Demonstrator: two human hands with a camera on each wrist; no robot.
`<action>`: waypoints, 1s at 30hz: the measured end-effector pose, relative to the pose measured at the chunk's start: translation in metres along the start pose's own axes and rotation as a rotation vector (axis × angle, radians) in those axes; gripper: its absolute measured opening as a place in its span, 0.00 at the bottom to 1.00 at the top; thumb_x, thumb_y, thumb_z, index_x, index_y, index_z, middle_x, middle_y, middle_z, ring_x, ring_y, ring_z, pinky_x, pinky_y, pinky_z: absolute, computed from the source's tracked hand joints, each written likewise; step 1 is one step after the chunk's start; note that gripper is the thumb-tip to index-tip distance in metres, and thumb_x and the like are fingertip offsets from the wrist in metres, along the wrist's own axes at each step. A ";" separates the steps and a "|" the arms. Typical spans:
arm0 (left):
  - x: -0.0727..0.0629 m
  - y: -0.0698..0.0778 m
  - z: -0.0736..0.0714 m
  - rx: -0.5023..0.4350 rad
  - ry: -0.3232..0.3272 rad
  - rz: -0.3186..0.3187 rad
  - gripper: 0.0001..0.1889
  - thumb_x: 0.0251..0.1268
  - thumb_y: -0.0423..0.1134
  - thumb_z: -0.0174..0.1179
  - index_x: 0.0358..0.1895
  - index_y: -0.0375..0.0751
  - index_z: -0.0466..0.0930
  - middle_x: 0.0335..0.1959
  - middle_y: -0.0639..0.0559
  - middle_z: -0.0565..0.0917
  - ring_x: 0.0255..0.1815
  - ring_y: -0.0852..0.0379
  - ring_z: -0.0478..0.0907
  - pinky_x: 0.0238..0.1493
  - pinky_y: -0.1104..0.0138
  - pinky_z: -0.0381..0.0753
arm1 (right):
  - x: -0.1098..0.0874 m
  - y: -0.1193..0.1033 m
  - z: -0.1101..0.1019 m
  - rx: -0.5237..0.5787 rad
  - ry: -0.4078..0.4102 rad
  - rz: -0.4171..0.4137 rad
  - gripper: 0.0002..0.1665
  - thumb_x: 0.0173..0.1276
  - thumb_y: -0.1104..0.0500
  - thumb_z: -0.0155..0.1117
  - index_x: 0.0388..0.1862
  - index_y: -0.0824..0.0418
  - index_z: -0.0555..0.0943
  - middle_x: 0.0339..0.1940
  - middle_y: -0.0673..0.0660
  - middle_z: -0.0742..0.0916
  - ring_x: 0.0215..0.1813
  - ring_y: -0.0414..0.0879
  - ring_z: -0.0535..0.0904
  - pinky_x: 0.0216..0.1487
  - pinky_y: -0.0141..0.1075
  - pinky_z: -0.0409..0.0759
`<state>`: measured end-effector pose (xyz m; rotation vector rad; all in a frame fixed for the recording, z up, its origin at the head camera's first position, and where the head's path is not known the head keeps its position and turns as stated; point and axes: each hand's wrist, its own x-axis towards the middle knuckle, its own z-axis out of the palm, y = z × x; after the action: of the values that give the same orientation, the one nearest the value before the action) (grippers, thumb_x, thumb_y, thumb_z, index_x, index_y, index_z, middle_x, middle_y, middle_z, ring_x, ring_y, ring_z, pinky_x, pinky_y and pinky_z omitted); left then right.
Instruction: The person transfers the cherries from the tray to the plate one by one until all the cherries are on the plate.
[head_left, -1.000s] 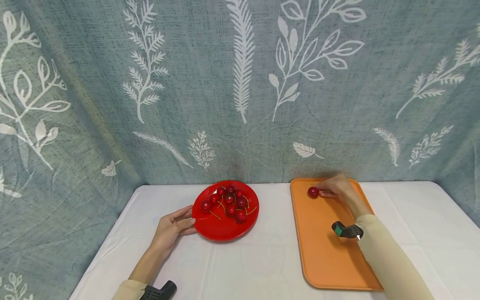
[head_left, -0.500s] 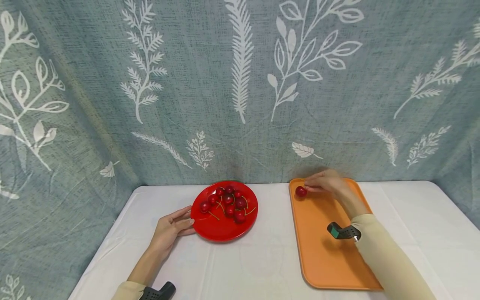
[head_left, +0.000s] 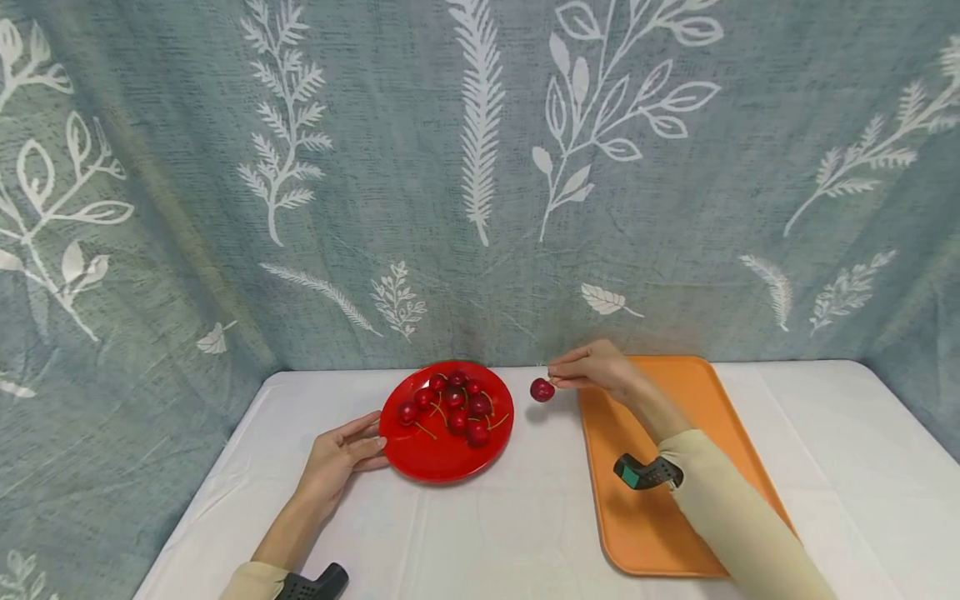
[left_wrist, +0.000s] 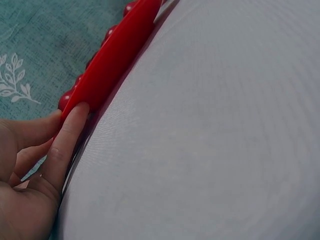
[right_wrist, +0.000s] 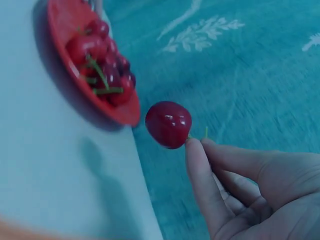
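My right hand (head_left: 596, 367) pinches a dark red cherry (right_wrist: 169, 125) by its green stem, between thumb and fingertips. In the head view that cherry hangs over the white cloth, between the red plate (head_left: 442, 467) and the orange tray (head_left: 637, 533). Several cherries (head_left: 454, 397) with green stems lie together on the plate, mostly toward its far and right side. At the plate's left rim my left hand (head_left: 333, 462) holds on, with the thumb at the upper edge and fingers against the underside, as the left wrist view shows.
A white cloth (head_left: 525, 533) covers the table. Behind it hangs a blue-green curtain (head_left: 420, 208) with white leaf prints, close along the back edge. The right forearm sleeve (head_left: 735, 500) passes over the orange tray.
My right hand has carried the cherry leftward from over the orange tray to the cloth near the red plate. The left hand and plate have stayed in place.
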<state>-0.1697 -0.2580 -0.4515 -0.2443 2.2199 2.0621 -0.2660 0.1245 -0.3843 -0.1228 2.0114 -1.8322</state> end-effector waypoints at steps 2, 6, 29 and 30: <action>0.000 0.000 -0.001 -0.005 0.002 -0.002 0.27 0.69 0.28 0.55 0.71 0.31 0.64 0.64 0.30 0.72 0.42 0.53 0.87 0.45 0.64 0.86 | 0.005 -0.001 0.010 0.020 -0.005 0.021 0.20 0.69 0.71 0.60 0.56 0.82 0.75 0.37 0.60 0.89 0.33 0.40 0.86 0.49 0.40 0.84; 0.001 0.000 0.000 -0.016 -0.006 -0.002 0.27 0.69 0.27 0.55 0.71 0.30 0.64 0.65 0.29 0.71 0.42 0.52 0.87 0.45 0.63 0.86 | 0.013 0.001 0.031 0.080 -0.030 0.059 0.19 0.68 0.72 0.60 0.55 0.82 0.76 0.33 0.58 0.88 0.31 0.41 0.86 0.50 0.41 0.84; 0.000 -0.001 -0.001 -0.027 -0.017 0.004 0.26 0.69 0.27 0.55 0.70 0.29 0.64 0.64 0.30 0.71 0.42 0.51 0.87 0.45 0.63 0.85 | 0.017 0.020 0.076 -0.079 0.109 0.034 0.10 0.62 0.72 0.67 0.40 0.80 0.84 0.30 0.65 0.88 0.24 0.41 0.84 0.32 0.33 0.87; 0.000 -0.001 -0.001 -0.030 -0.017 0.004 0.26 0.69 0.27 0.54 0.70 0.29 0.64 0.64 0.30 0.71 0.42 0.51 0.87 0.45 0.63 0.85 | 0.017 0.021 0.076 -0.094 0.115 0.025 0.10 0.62 0.71 0.67 0.40 0.80 0.84 0.30 0.65 0.89 0.24 0.41 0.84 0.32 0.33 0.87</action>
<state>-0.1694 -0.2593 -0.4521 -0.2246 2.1825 2.0932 -0.2498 0.0507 -0.4121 -0.0191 2.1686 -1.7662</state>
